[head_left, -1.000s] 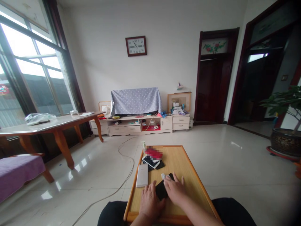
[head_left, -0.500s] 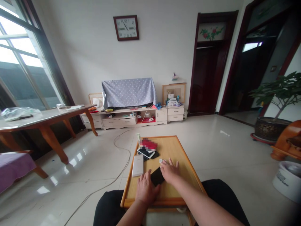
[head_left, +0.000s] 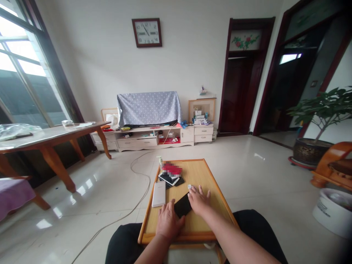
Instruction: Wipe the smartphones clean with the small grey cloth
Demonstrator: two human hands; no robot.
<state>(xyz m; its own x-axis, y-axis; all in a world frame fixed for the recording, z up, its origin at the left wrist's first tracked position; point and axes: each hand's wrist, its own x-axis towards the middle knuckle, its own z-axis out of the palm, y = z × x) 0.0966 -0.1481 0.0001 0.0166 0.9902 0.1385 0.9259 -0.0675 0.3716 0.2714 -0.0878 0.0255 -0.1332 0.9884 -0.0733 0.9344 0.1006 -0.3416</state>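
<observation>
In the head view, I'm resting my left hand (head_left: 169, 222) and right hand (head_left: 198, 201) open on the bench (head_left: 176, 237), fingers spread and arms reaching forward. A black phone (head_left: 183, 205) is lying between them, touching both, with neither hand closing around it. A white phone (head_left: 158, 193) is lying just beyond my left hand, a phone stack (head_left: 168, 178) farther ahead.

A black smartphone (head_left: 183, 205) lies flat, angled, on the wooden tray (head_left: 209, 179).

Black trousers (head_left: 255, 225) — 2 bare forearms (head_left: 242, 244), 2 bare hands (head_left: 198, 201)
</observation>
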